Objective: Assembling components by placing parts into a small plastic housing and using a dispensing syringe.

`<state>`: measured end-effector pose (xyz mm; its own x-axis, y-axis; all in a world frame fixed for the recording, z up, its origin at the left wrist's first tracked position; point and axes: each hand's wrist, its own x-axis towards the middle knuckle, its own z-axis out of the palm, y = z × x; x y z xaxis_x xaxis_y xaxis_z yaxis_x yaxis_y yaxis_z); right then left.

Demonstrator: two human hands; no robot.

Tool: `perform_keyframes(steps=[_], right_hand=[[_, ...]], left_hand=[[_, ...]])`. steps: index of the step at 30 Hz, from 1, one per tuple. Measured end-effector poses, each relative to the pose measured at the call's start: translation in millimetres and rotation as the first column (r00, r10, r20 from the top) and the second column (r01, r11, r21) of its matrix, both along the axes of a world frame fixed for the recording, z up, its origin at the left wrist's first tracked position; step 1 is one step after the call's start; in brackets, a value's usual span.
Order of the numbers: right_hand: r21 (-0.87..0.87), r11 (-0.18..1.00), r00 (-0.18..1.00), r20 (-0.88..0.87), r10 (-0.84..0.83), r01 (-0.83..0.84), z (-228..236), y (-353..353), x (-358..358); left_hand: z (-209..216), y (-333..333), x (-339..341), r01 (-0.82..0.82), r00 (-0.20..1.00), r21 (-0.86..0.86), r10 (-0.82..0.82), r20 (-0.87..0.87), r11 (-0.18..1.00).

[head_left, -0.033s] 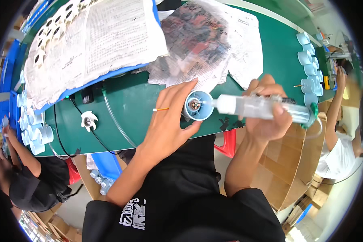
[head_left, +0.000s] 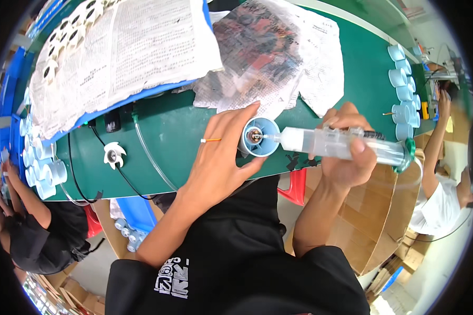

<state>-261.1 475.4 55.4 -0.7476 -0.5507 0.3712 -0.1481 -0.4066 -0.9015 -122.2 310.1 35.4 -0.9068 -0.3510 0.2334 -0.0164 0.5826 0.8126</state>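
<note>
My left hand (head_left: 215, 163) is closed around a light blue plastic cup (head_left: 268, 129) at the table's near edge. Its round opening faces up and shows a small metal part (head_left: 255, 136) at the centre. A short orange wire (head_left: 212, 140) shows at the left hand's fingers. In my right hand (head_left: 348, 152) lies a large clear dispensing syringe (head_left: 320, 143), tilted almost flat, with a green cap (head_left: 406, 155) and a thin tube at its rear. The syringe's narrow tip reaches into the cup's opening, close to the metal part; exact contact cannot be made out.
White fan wheels (head_left: 50, 70) sit on a paper-covered blue tray (head_left: 126, 111). Another fan wheel (head_left: 113, 155) lies near black cables and a clear hose (head_left: 148, 149). Blue cups line both sides (head_left: 402, 113). Plastic-covered papers (head_left: 320, 63) lie ahead; a cardboard box (head_left: 362, 226) stands right. Co-workers flank me.
The rear of the syringe has dipped slightly toward me, and its tip sits a little lower in view. My left hand keeps its hold on the cup.
</note>
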Motion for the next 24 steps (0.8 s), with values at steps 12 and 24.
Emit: perform_keyframes(steps=[12,24], right_hand=[[0.404,0.894,0.975,-0.178,-0.130,0.193,22,7,12],[0.463,0.864,0.971,-0.215,-0.104,0.195,29,5,11]], left_hand=[[-5,0,-3,0.012,0.999,0.054,-0.010,-0.031,0.998],[-8,0,-3,0.008,0.998,0.040,-0.006,-0.069,0.999]])
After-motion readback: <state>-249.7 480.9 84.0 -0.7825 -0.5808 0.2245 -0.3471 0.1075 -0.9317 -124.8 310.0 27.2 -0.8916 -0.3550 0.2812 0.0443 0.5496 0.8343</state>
